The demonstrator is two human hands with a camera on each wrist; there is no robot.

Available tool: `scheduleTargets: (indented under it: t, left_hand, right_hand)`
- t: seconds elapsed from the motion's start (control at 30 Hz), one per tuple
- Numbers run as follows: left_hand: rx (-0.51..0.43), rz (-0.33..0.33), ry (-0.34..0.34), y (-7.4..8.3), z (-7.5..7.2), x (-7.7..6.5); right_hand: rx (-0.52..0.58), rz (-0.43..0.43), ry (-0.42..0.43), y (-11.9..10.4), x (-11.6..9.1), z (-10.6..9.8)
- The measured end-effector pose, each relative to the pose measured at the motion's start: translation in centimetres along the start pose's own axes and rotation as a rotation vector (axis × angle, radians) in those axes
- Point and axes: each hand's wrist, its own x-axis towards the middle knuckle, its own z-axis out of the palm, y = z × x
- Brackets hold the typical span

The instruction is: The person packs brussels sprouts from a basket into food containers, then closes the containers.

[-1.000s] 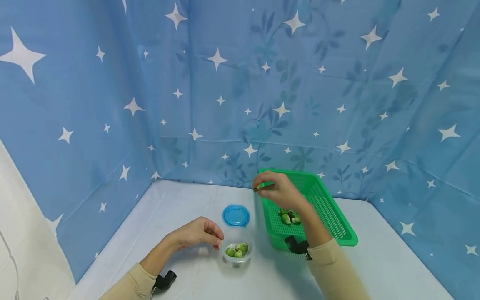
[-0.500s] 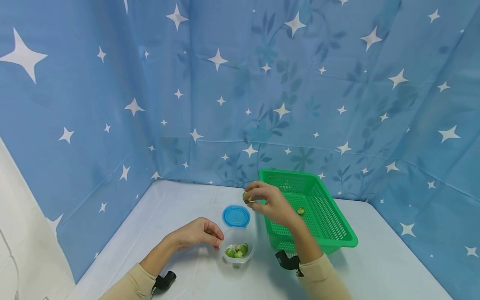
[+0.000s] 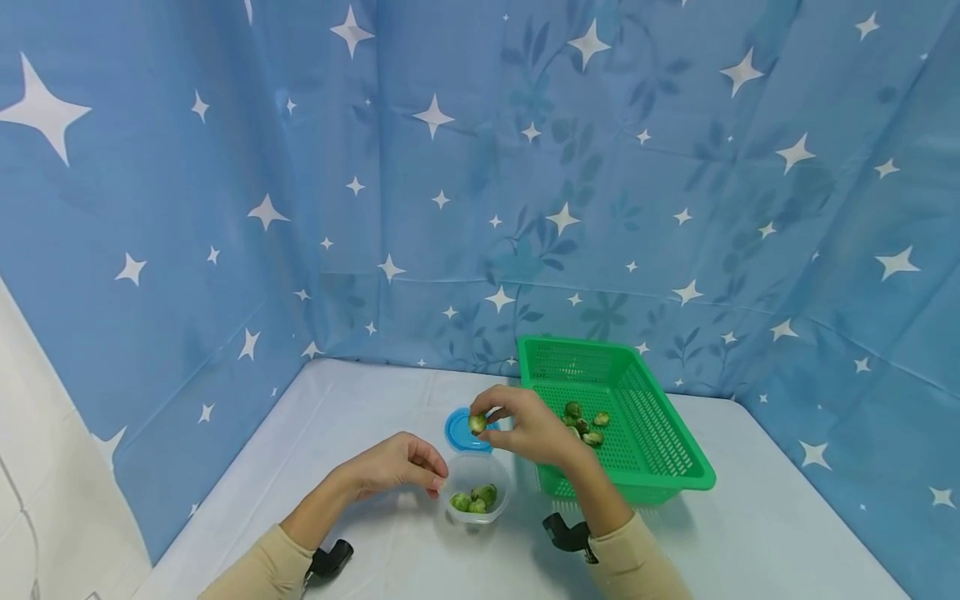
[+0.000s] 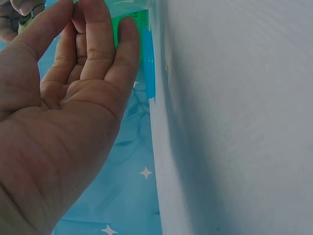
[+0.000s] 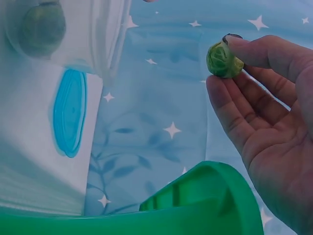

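Between thumb and fingertips, my right hand (image 3: 528, 425) pinches a Brussels sprout (image 5: 224, 59), held up over the blue lid (image 3: 463, 440) in the head view. My left hand (image 3: 393, 468) pinches the near-left rim of a small clear plastic container (image 3: 491, 471), its fingertips partly out of frame in the left wrist view. Several Brussels sprouts (image 3: 477, 498) lie at the bottom of that container. More sprouts (image 3: 592, 437) sit in the green basket (image 3: 652, 417), right of the container; the right forearm covers part of its near-left side.
Behind the container, the blue lid lies flat on the white-covered table (image 3: 390, 400). A blue curtain (image 3: 465, 233) with white stars hangs along the back and sides. Each wrist carries a black camera mount (image 3: 566, 533).
The right hand has moved left and toward the container, carrying the sprout from above the basket to over the lid. The left hand stays at the container rim.
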Motion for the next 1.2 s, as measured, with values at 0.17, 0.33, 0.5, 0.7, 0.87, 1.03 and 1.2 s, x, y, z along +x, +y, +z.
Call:
scheduleTargets:
  t: [0.17, 0.33, 0.5, 0.7, 0.87, 1.03, 1.2]
  left_hand:
    - [0.003, -0.005, 0.011, 0.1, 0.0, 0.0]
    - [0.007, 0.007, 0.007, -0.1, 0.0, 0.1]
    - [-0.002, 0.012, 0.000, -0.2, 0.0, 0.2]
    - [0.003, 0.010, -0.002, -0.1, 0.0, 0.1]
    - [0.003, 0.009, -0.001, 0.1, 0.0, 0.0]
    - [0.002, 0.012, -0.001, 0.0, 0.0, 0.0]
    - [0.007, 0.013, -0.003, 0.0, 0.0, 0.0]
  right_hand:
    - [-0.029, -0.003, -0.013, 0.2, 0.0, 0.2]
    - [-0.067, 0.009, -0.058, 0.1, -0.1, 0.4]
    - [-0.108, 0.073, -0.147, 0.0, -0.2, 0.9]
    - [-0.156, 0.076, -0.222, 0.0, -0.2, 1.4]
    - [-0.172, 0.083, -0.239, -0.1, -0.1, 1.9]
    - [-0.213, 0.077, -0.247, 0.0, 0.0, 2.3]
    - [-0.286, 0.070, -0.278, -0.2, 0.2, 2.8]
